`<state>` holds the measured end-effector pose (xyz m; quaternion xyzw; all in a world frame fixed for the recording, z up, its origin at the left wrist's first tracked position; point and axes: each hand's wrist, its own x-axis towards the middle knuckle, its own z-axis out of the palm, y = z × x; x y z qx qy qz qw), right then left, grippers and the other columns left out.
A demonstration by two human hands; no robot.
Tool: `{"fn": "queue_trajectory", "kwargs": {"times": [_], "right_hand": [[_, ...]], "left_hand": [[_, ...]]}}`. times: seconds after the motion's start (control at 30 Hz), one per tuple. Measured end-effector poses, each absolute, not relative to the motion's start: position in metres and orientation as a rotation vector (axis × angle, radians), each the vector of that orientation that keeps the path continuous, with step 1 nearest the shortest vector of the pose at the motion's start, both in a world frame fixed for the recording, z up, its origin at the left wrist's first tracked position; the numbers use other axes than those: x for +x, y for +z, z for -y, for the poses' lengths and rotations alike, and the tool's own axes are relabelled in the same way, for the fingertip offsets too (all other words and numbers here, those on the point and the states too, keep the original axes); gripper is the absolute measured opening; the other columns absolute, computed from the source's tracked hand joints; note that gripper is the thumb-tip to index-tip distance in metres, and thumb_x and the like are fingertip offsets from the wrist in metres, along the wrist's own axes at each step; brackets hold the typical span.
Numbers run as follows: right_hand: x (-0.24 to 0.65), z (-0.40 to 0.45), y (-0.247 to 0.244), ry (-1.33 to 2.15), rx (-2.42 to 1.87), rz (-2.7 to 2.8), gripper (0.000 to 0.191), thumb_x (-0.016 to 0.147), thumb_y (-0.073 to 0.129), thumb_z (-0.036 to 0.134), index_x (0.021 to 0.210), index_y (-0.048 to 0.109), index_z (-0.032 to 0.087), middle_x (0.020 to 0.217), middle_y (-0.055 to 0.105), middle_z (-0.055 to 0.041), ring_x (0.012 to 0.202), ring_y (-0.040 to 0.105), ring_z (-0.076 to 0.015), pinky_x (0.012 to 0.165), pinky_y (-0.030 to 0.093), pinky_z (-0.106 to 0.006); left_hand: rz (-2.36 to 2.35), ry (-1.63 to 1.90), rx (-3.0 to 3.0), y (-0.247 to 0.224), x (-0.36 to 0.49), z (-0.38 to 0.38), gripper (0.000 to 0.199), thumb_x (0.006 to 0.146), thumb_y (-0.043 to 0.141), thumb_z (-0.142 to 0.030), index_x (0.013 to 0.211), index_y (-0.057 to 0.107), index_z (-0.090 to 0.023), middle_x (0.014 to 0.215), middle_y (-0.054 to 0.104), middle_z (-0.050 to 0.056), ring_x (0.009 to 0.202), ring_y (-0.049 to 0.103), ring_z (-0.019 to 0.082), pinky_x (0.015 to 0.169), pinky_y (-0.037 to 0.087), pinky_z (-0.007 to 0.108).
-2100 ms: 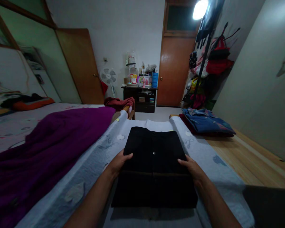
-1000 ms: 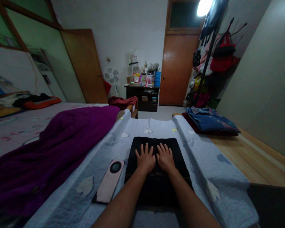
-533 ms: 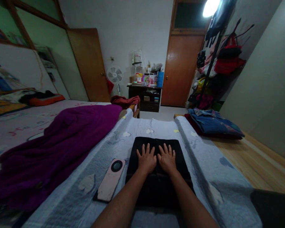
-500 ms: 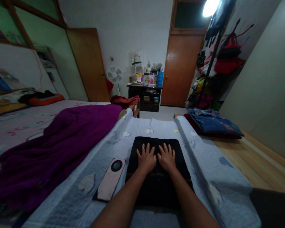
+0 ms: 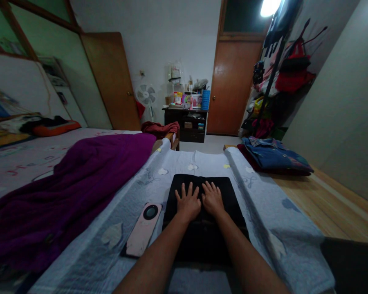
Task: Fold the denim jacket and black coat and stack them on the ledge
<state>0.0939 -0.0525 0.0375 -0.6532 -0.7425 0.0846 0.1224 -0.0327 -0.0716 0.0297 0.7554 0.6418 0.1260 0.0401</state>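
A folded black garment [image 5: 202, 241] lies flat on the pale blue patterned sheet [image 5: 190, 159], straight in front of me. My left hand [image 5: 188, 204] rests palm down on its upper part, fingers spread. Just to the right, my right hand [image 5: 213, 199] also lies flat on the black cloth, its fingers straight and closer together. The thumbs point towards each other with a small gap. What kind of garment it is, I cannot tell. Left of the cloth lies a pink phone [image 5: 142, 232] with a round black camera ring, apart from both hands.
Purple cloth [image 5: 110, 163] spreads over the bed on the left. At the right, a folded denim garment [image 5: 272, 153] sits on a dark red one, upon a wooden board [image 5: 334, 200]. Beyond the sheet stand a dark cabinet [image 5: 184, 130], a fan [image 5: 146, 94] and doors.
My right hand has slid slightly up and left on the black cloth, and its fingers have drawn closer together. My left hand stays nearly in place. The view has shifted slightly.
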Motion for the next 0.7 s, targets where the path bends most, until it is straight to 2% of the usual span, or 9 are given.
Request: {"fn": "queue_trajectory", "kwargs": {"times": [0.1, 0.27, 0.47, 0.53, 0.6, 0.7], "right_hand": [[0.093, 0.054, 0.032, 0.183, -2.005, 2.095, 0.055, 0.090, 0.038, 0.036, 0.144, 0.037, 0.027, 0.156, 0.024, -0.0022, 0.143, 0.011, -0.0286, 0.112, 0.005, -0.050], [0.098, 0.053, 0.031, 0.179, -2.209, 1.925, 0.067, 0.086, 0.041, 0.053, 0.147, 0.031, 0.027, 0.158, 0.016, -0.0054, 0.143, 0.002, -0.0359, 0.110, 0.000, -0.056], [0.116, 0.052, 0.035, 0.346, -2.324, 1.754, 0.079, 0.082, 0.037, 0.069, 0.149, 0.025, 0.029, 0.159, 0.008, -0.0053, 0.142, 0.000, -0.0400, 0.108, 0.003, -0.062], [0.130, 0.051, 0.037, 0.422, -2.297, 1.710, 0.080, 0.081, 0.041, 0.069, 0.148, 0.027, 0.029, 0.159, 0.008, -0.0054, 0.141, 0.003, -0.0418, 0.107, 0.008, -0.063], [0.149, 0.051, 0.038, 0.491, -2.221, 1.659, 0.080, 0.080, 0.048, 0.064, 0.147, 0.030, 0.026, 0.158, 0.013, -0.0079, 0.141, 0.010, -0.0411, 0.108, 0.015, -0.062], [0.184, 0.054, 0.039, 0.619, -2.038, 1.518, 0.083, 0.075, 0.063, 0.050, 0.145, 0.033, 0.016, 0.149, 0.033, -0.0169, 0.135, 0.033, -0.0335, 0.107, 0.030, -0.046]], "left_hand": [[-1.973, 0.374, 2.276, 0.024, -0.033, 0.070, 0.060, 0.085, 0.045, -0.040, 0.144, 0.036, -0.034, 0.158, 0.019, 0.002, 0.143, 0.003, 0.040, 0.105, 0.007, 0.071], [-1.971, 0.384, 2.232, 0.026, -0.033, 0.070, 0.062, 0.084, 0.046, -0.040, 0.145, 0.034, -0.035, 0.159, 0.015, 0.004, 0.143, 0.002, 0.041, 0.105, 0.006, 0.070], [-1.967, 0.465, 2.157, 0.028, -0.034, 0.073, 0.060, 0.084, 0.050, -0.039, 0.143, 0.038, -0.033, 0.158, 0.016, 0.005, 0.143, 0.003, 0.040, 0.108, 0.003, 0.066], [-1.907, 0.508, 2.090, 0.031, -0.040, 0.070, 0.060, 0.084, 0.051, -0.039, 0.142, 0.039, -0.030, 0.158, 0.018, 0.006, 0.144, 0.004, 0.038, 0.110, 0.003, 0.064], [-1.807, 0.583, 1.983, 0.036, -0.052, 0.064, 0.061, 0.084, 0.051, -0.039, 0.142, 0.038, -0.026, 0.156, 0.025, 0.008, 0.144, 0.009, 0.034, 0.112, 0.008, 0.059], [-1.791, 0.863, 1.831, 0.044, -0.078, 0.054, 0.062, 0.081, 0.057, -0.034, 0.139, 0.040, -0.019, 0.150, 0.036, 0.013, 0.141, 0.024, 0.029, 0.114, 0.019, 0.047]]}}
